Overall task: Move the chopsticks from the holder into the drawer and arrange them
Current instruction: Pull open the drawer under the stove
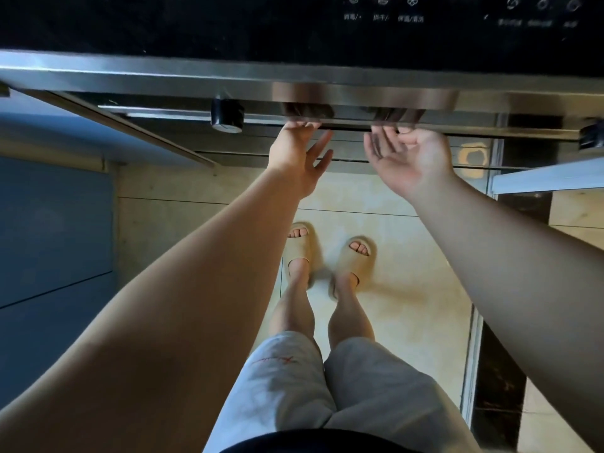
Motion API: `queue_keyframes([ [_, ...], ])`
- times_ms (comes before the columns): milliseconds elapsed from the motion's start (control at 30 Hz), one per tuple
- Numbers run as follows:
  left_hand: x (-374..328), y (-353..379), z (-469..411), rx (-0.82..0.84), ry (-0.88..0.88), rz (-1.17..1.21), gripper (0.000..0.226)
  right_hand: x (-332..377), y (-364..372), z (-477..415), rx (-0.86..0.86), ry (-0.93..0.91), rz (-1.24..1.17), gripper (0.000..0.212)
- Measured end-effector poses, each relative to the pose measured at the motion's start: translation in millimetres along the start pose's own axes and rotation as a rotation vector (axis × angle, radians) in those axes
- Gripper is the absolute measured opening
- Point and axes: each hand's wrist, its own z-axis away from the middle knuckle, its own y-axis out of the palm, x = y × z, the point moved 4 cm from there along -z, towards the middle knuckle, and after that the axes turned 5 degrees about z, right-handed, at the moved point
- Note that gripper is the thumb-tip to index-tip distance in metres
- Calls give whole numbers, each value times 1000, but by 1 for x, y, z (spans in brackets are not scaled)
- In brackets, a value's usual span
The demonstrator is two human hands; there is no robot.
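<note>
Left hand (300,155) at upper centre of the frame, raised, fingers straight and spread, tips touching the lower edge of the steel handle bar (163,81); thumb standing apart to the right, closed around nothing. Right hand (408,155) just beside it on the right, palm turned upward, fingers loosely bent and apart, tips just under the same bar, holding nothing; contact with the metal not possible to tell. Blurred reflections of both hands on the brushed steel directly above them.

Bar running across the whole width near the top, slightly tilted, lower on the right. Above it, filling the top edge of the frame, the dark glossy front of the drawer (196,27), with small white icons (382,8) and captions at upper right, too blurred to read. Under the bar, a metal rail with a black roller (227,116) left of the hands, and a second dark one, partly cut off, at the far right edge.

Both bare forearms reaching in from the lower corners toward the top centre. At left, a blue cabinet front (55,240). Below the hands, a pale tiled floor (392,282), and on it two feet in beige slippers (299,253), close together. At bottom centre, light grey shorts (287,387) with a small red mark on the leg at picture left.
</note>
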Motion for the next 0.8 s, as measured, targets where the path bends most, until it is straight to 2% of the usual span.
queue_keyframes([
  [200, -1, 3, 1, -69, -12, -35, 26, 2, 3, 0, -24, -32, 78, 22],
  [433, -2, 0, 16, -74, -53, -66, 22, 2, 2, 9, -75, -24, 157, 22],
  [800, 37, -49, 54, -147, -135, -98, 18, -31, -53, 51, -104, 57, 161, 23],
])
